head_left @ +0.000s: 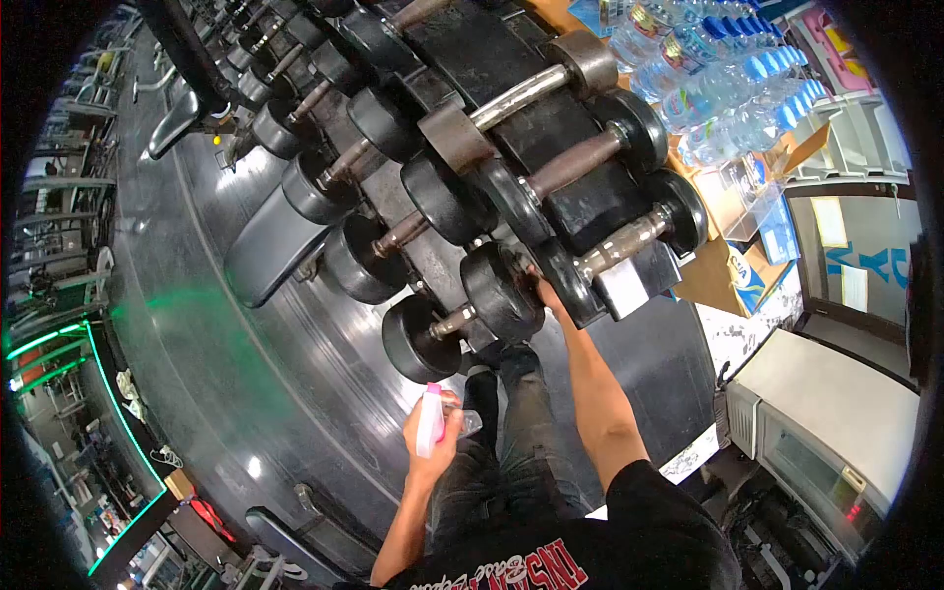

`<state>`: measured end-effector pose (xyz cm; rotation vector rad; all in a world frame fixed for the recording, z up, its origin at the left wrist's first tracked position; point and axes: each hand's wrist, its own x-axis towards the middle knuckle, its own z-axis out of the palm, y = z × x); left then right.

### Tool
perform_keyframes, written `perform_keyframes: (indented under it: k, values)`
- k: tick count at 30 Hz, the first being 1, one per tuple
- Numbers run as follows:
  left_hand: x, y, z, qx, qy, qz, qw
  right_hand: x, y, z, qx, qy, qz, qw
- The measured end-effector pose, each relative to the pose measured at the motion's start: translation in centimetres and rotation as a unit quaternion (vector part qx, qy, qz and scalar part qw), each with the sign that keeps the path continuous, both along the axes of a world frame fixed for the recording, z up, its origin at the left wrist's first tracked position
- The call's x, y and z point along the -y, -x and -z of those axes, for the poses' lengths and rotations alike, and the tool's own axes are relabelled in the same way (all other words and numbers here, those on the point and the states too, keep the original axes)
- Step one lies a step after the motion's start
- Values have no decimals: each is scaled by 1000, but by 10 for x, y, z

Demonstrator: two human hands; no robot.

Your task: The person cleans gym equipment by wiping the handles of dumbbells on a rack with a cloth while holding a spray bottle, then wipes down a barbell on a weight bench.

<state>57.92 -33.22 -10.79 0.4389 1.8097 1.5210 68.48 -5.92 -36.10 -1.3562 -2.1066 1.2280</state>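
My left hand (450,444) is wrapped round a spray bottle (429,425) with a white and pink trigger head and a clear body. It is held low in front of my legs, just below the near dumbbell. My right hand (538,285) reaches up to the black round head of that dumbbell (503,296) at the end of the lower rack row. It touches the head's inner side, and its fingers are mostly hidden there. The dumbbell's worn metal handle (453,323) points down to the left. Another dumbbell with a scuffed handle (623,246) lies on the upper row beside my right hand.
More dumbbells (344,162) fill the two-tier rack going away up left. A padded bench (277,246) stands on the dark floor beside it. Several water bottles (703,98) and cardboard boxes (752,265) are behind the rack. A white-topped cabinet (826,423) stands at right.
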Motion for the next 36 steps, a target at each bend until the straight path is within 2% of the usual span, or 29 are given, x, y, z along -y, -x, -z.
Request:
perform_keyframes:
  k: [3, 4, 5, 7, 8, 12, 15, 16, 17, 19, 20, 21, 23, 25, 26, 27, 28, 29, 31, 33, 36]
  values:
    - [-2, -7, 2, -29, 17, -1, 999, 5, 18, 8, 49, -60, -18, 997]
    - [-3, -10, 2, -23, 13, -8, 1000, 9, 27, -27, -91, -30, -2, 995]
    - [-6, -13, 3, -16, 7, -16, 1000, 12, 25, -46, -90, -29, -6, 996]
    - [-8, -17, 7, -19, 14, -21, 1000, 14, 23, -70, 42, -31, -68, 996]
    - [-9, -20, 8, -22, 20, -22, 999, 5, 21, -79, 63, 0, -83, 995]
    - [-19, -25, -4, -14, 19, -34, 999, -14, 14, 16, 2, -82, -94, 992]
    - [-20, -26, -8, -21, 37, -55, 998, -13, 26, 120, -77, -105, -30, 991]
    - [-19, -27, -8, -15, 36, -64, 997, -8, 40, 2, 6, -47, -88, 995]
    - [-18, -29, -9, -7, 35, -72, 997, -5, 44, -30, 7, -46, -96, 994]
    - [-15, -32, -6, -10, 28, -78, 997, 0, 46, -56, 49, 13, -157, 986]
    - [-15, -32, -4, -18, 19, -77, 997, 12, 46, -47, -80, 128, -51, 987]
    - [-13, -32, -2, -19, 17, -86, 996, 18, 42, -55, -80, 127, -60, 987]
    - [-9, -32, -1, -12, 9, -83, 996, 32, 26, -75, -113, 104, -59, 986]
    - [-6, -31, -5, 4, 6, -93, 996, 54, 9, -102, 25, 69, -56, 996]
    - [-5, -30, -7, 21, 1, -94, 995, 62, -1, -107, 25, 67, -64, 995]
    - [-2, -30, -8, 21, -2, -102, 995, 67, -9, -115, 19, -44, -161, 986]
    - [1, -29, -8, 14, -2, -94, 995, 67, -9, -119, 11, -155, -254, 954]
    - [3, -27, -8, 7, -2, -87, 996, 67, -5, -120, 9, -161, -261, 952]
    - [9, -24, -6, -3, -5, -93, 996, 71, 15, -144, 71, -332, -330, 881]
    - [15, -23, -6, -10, -7, -99, 995, 70, 47, -152, 53, -331, -323, 885]
    - [27, -20, -5, 5, -9, -119, 993, 60, 91, -151, 133, -326, -330, 876]
